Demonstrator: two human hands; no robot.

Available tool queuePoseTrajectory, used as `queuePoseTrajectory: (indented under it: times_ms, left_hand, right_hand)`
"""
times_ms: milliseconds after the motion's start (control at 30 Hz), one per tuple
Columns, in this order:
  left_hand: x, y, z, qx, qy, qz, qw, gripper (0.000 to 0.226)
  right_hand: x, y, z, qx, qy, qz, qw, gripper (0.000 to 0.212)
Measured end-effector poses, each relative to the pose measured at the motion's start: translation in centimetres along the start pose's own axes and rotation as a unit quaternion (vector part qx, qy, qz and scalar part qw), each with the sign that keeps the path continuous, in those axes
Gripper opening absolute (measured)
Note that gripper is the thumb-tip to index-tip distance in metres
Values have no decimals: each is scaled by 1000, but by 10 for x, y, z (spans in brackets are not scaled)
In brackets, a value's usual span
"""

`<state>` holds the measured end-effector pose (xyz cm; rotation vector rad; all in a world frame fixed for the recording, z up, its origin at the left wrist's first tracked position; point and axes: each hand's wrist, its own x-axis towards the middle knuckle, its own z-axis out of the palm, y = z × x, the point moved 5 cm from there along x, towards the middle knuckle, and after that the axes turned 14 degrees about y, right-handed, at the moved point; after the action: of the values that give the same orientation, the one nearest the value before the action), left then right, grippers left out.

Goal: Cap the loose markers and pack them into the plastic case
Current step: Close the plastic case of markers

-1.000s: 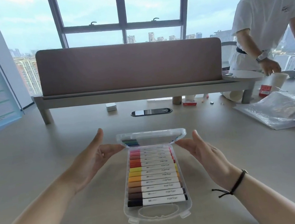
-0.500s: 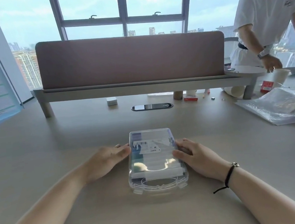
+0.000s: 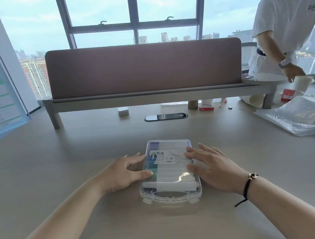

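Flat, relaxed hands: left (image 3: 126, 171) at 9 o'clock, right (image 3: 211, 165) at 3, pressing closed clear rectangular plastic case (image 3: 169, 174); unfastened front latches risk lid springing open.

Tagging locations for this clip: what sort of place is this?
Most likely a high-rise office: a shared desk with a fabric divider panel, a cable port set into it, and tall windows overlooking city towers.
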<state>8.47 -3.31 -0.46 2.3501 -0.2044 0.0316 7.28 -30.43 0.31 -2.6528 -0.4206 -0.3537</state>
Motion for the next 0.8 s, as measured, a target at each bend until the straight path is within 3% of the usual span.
queuePoseTrajectory:
  times_ms: [133, 200, 333, 400, 467, 567, 700, 800]
  left_hand:
    - [12, -5, -11, 139, 132, -18, 981, 62]
    - [9, -3, -11, 151, 172, -1, 973, 47]
    - [-11, 6, -14, 78, 204, -1, 976, 34]
    - [-19, 7, -16, 111, 218, 4, 970, 26]
    - [-25, 4, -12, 173, 197, -16, 965, 31]
    - [-28, 2, -4, 173, 136, -67, 973, 58]
    - [-22, 12, -7, 129, 129, -77, 980, 70]
    - [-16, 15, -14, 107, 153, -85, 979, 70]
  right_hand:
    - [-10, -11, -15, -107, 40, -59, 992, 78]
    - [-18, -21, -21, -149, 52, -102, 982, 86]
    - [-16, -24, -30, -129, 34, -118, 984, 85]
    - [-5, -17, -32, -78, 3, -81, 994, 74]
    - [6, -11, -29, -18, -54, -25, 998, 67]
    - [14, -5, -19, 52, -98, 27, 993, 88]
    - [11, -2, -15, 16, -45, 61, 997, 101]
    - [-2, -15, -20, -70, 6, 53, 996, 91]
